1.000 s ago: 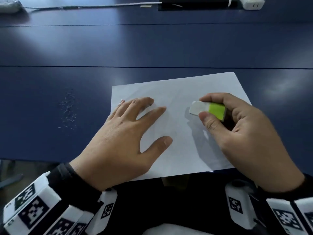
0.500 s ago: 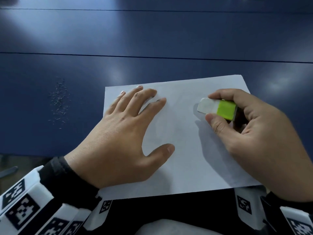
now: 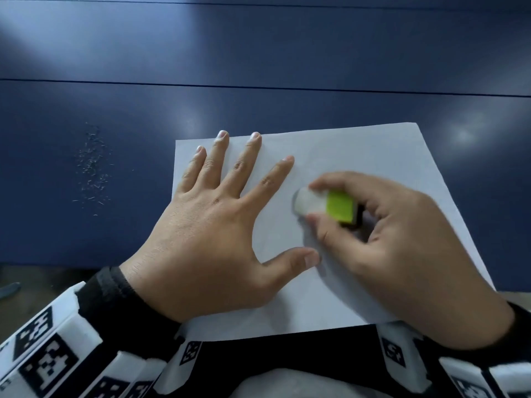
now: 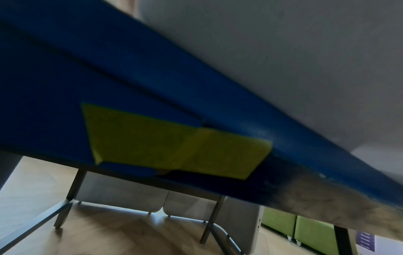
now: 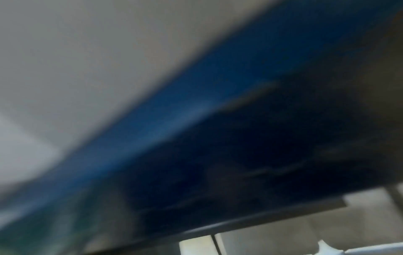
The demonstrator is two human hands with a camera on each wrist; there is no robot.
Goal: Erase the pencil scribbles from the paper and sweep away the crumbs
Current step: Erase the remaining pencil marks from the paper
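A white sheet of paper (image 3: 359, 150) lies on the dark blue table (image 3: 258, 47), its near edge hanging over the table's front. My left hand (image 3: 218, 222) lies flat on the sheet's left half with fingers spread. My right hand (image 3: 396, 248) pinches a white eraser with a lime-green sleeve (image 3: 324, 203) between thumb and fingers, its white end down on the paper's middle. Only faint grey marks show on the sheet near the eraser. A scatter of eraser crumbs (image 3: 92, 168) lies on the table left of the paper. Neither hand shows in the blurred wrist views.
The table's front edge (image 3: 57, 261) runs just below the left wrist. The left wrist view looks under the table, at a yellow patch (image 4: 174, 141) on its underside, metal legs (image 4: 72, 195), wooden floor and green boxes (image 4: 294, 229).
My right hand has carried the eraser left, from the sheet's right part to the middle beside my left index finger. My left fingers have spread wider. The head view has tilted down.
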